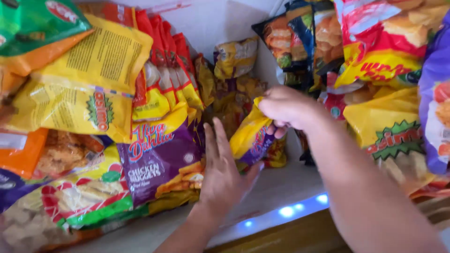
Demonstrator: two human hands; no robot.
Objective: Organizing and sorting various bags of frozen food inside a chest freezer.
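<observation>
I look down into a chest freezer full of frozen food bags. My right hand (pixel 287 108) grips the top edge of a yellow and purple bag (pixel 251 137) and holds it upright in the gap at the middle. My left hand (pixel 222 174) is flat with fingers apart, pressed against a row of upright purple, yellow and red bags (pixel 161 154) to the left of that bag. The lower corner of the held bag touches my left hand's fingers.
Stacks of yellow, orange and green bags (pixel 70 93) fill the left side. Red, yellow and purple bags (pixel 389 65) crowd the right. More yellow bags (pixel 234 61) lean on the white back wall. The freezer's white rim (pixel 281 206) runs along the bottom.
</observation>
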